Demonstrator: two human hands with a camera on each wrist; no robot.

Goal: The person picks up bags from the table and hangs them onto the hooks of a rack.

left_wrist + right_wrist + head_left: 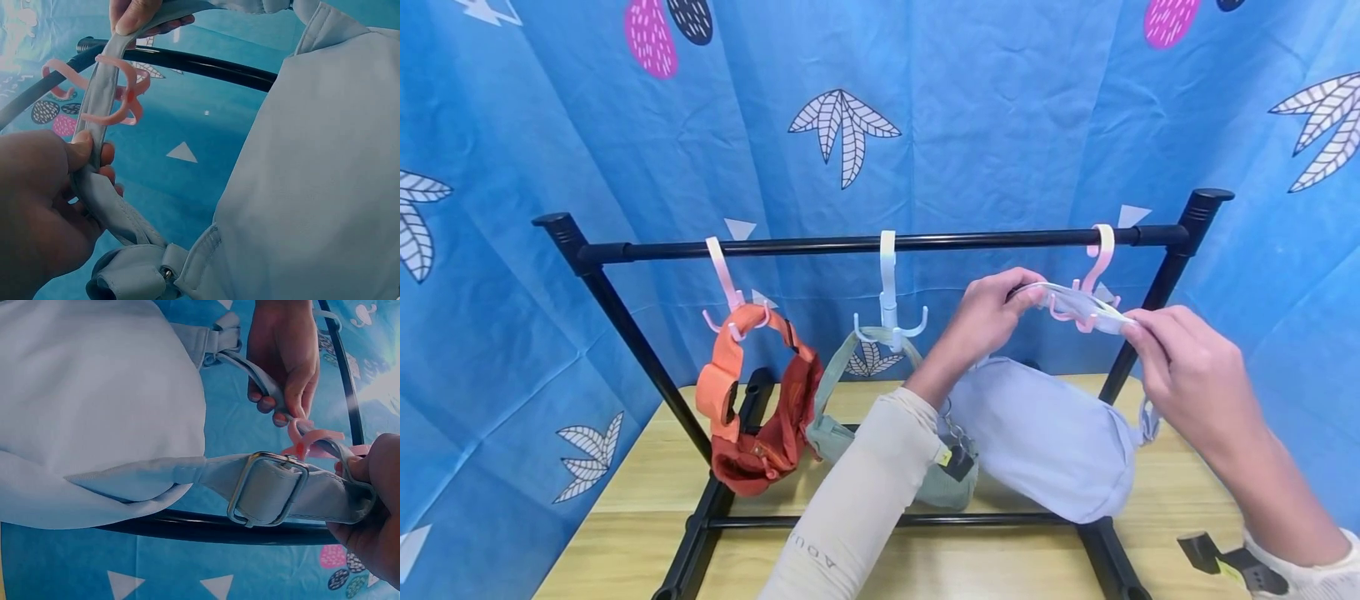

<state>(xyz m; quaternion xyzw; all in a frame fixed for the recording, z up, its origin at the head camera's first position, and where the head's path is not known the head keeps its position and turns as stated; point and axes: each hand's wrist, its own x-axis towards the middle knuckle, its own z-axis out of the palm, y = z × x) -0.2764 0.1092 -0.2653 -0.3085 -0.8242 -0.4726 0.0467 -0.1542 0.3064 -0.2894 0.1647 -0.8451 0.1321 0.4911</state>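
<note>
A light blue bag (1045, 433) hangs from its strap (100, 100), which is stretched between both hands. My left hand (992, 312) pinches one part of the strap, thumb on top. My right hand (1195, 362) grips the other part, near a metal slide buckle (269, 490). Between the hands, the strap crosses the prongs of a pink rotating hook (1099, 267) on the black rail (985, 240). Whether the strap's weight rests on the prongs I cannot tell.
An orange-red bag (767, 433) hangs from another pink hook (724, 279) at the left. In the middle, a green bag (835, 425) hangs from a pale blue hook (889, 287), partly behind my left arm. The black rack stands on a wooden table (617, 533) before a blue curtain (985, 108).
</note>
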